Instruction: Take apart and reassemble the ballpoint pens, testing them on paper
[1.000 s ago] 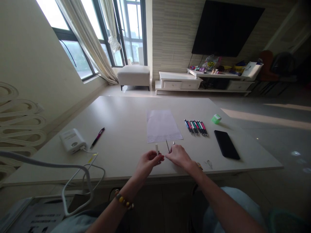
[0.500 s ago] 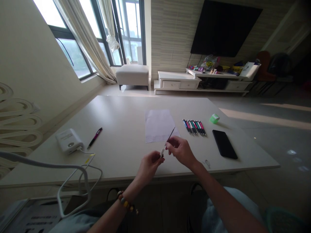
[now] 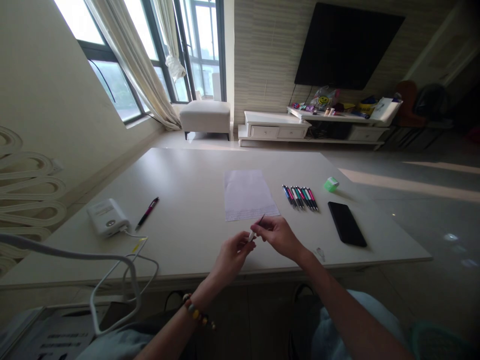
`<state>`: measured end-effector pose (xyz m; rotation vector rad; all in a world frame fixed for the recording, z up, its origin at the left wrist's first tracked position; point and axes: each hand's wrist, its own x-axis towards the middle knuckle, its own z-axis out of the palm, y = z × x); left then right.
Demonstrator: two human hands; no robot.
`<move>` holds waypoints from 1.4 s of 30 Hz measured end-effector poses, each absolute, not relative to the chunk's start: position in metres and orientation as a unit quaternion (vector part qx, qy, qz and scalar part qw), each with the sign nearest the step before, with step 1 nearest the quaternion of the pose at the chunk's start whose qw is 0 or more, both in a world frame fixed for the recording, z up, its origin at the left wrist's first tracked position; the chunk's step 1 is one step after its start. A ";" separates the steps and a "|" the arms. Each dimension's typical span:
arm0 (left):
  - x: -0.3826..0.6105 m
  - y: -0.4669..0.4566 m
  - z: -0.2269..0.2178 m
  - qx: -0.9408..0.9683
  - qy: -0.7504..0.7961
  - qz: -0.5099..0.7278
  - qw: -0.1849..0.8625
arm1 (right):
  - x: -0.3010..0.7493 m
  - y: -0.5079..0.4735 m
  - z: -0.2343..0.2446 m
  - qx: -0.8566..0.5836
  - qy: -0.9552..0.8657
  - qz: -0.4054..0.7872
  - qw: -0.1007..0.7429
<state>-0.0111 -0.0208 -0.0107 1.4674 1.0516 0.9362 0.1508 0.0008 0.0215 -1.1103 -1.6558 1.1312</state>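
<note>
Over the table's near edge, my left hand (image 3: 233, 254) is closed on a white pen barrel (image 3: 251, 236), tilted up to the right. My right hand (image 3: 280, 236) pinches a thin dark pen refill (image 3: 261, 219) at the barrel's upper end. The refill's tip pokes out above the right fingers, and its lower part seems to sit inside the barrel. Fingers hide much of both parts. Just beyond my hands lies a white sheet of paper (image 3: 247, 192) with lines of writing along its near edge. To its right, several pens (image 3: 300, 198) lie side by side.
On the white table (image 3: 183, 200) are a black phone (image 3: 347, 223), a green case (image 3: 331, 184), a small clear piece (image 3: 320, 253) and, at left, a dark purple pen (image 3: 147, 214). A white charger box (image 3: 108, 218) trails white cables (image 3: 112, 258) over the near left edge.
My right hand has slid down the refill towards the barrel. Much less of the refill sticks out now. The left hand has hardly moved.
</note>
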 end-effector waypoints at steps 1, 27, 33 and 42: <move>-0.010 -0.021 -0.010 0.614 0.432 0.393 0.531 | 0.150 0.000 0.022 -0.434 -0.662 0.460 0.402; -0.013 -0.021 0.014 0.546 0.464 0.474 0.512 | 0.180 0.019 -0.006 -0.585 -0.792 0.155 0.083; -0.013 -0.019 0.010 0.542 0.479 0.469 0.507 | 0.180 0.017 -0.007 -0.607 -0.775 0.152 0.091; -0.011 -0.019 -0.005 0.557 0.502 0.429 0.504 | 0.174 0.020 -0.010 -0.556 -0.710 0.283 0.325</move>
